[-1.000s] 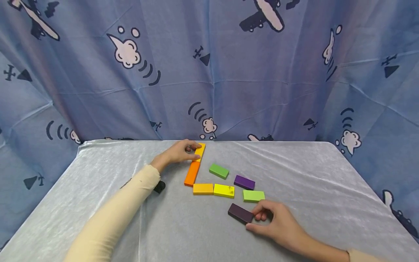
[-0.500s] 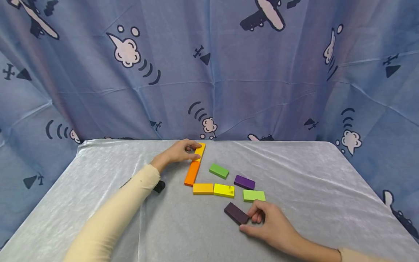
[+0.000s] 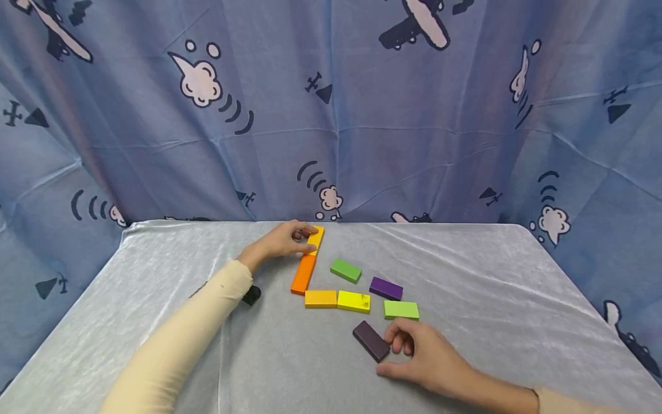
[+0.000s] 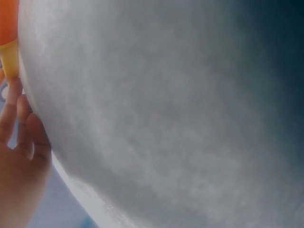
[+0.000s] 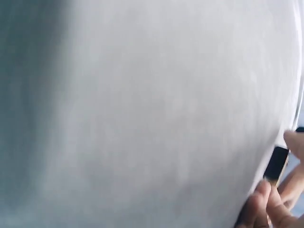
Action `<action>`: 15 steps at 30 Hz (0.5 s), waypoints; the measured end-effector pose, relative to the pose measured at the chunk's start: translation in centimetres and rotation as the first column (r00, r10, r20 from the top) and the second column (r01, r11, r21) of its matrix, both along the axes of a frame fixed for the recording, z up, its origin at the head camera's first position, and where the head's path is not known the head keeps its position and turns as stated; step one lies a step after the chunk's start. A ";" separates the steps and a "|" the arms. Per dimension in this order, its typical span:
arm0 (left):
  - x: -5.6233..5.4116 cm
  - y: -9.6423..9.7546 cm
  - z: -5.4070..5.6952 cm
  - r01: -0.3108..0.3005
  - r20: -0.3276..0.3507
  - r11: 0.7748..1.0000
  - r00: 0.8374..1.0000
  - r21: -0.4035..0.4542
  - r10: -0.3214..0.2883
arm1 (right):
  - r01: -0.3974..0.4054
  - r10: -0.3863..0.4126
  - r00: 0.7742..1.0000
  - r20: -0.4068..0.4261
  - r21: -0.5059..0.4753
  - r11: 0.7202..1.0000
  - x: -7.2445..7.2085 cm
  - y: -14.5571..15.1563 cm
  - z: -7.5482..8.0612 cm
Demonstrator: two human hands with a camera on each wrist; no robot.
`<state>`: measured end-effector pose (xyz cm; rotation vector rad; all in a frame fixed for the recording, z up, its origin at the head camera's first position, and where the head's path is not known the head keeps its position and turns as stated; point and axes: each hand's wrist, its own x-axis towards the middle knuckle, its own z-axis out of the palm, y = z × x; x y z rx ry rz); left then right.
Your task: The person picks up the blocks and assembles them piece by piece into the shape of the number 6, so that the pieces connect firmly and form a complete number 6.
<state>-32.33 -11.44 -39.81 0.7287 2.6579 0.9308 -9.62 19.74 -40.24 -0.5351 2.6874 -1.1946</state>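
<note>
In the head view my left hand [image 3: 281,238] is at the far side of the table. Its thumb and fingers grip a yellow-orange block [image 3: 316,238] lying end to end with an orange block [image 3: 303,275]. The left wrist view shows a fingertip against that yellow-orange block [image 4: 9,57]. Nearer the front, my right hand [image 3: 431,355] has its curled fingers at one end of a dark brown block [image 3: 370,340], which lies slanted on the cloth. The thumb tip is right by the block's near corner. In the right wrist view the dark block [image 5: 276,162] shows between thumb and fingers.
A light orange block [image 3: 320,299] and a yellow block [image 3: 354,302] form a row. Around them lie green [image 3: 346,270], purple [image 3: 386,288] and lime green [image 3: 401,310] blocks. A black object [image 3: 251,295] is beside the left sleeve. A patterned blue curtain [image 3: 331,115] hangs behind the table.
My right hand has shifted left and turned the dark brown block to a steeper slant, moving it slightly left. My left hand and the other blocks have stayed put.
</note>
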 end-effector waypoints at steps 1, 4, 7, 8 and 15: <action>0.0 0.0 0.0 0.001 -0.001 1.000 1.000 0.001 -0.001 | -0.031 0.031 1.000 0.005 -0.008 1.000 -0.2 0.2 0.1; -0.1 0.0 -0.1 0.003 -0.002 1.000 1.000 -0.001 -0.003 | -0.121 0.123 0.992 0.029 -0.056 0.991 -1.1 0.9 0.2; -0.1 -0.1 -0.1 0.002 -0.003 1.000 1.000 -0.005 -0.002 | -0.229 0.231 0.973 0.004 -0.110 0.967 -2.2 1.5 0.2; -0.1 -0.1 -0.1 0.001 -0.001 1.000 1.000 -0.007 -0.001 | -0.266 0.269 0.963 0.001 -0.131 0.955 -2.5 1.7 0.2; -0.2 -0.1 -0.2 0.003 0.000 1.000 1.000 -0.002 -0.003 | -0.456 0.478 0.875 0.076 -0.200 0.867 -4.6 2.1 0.9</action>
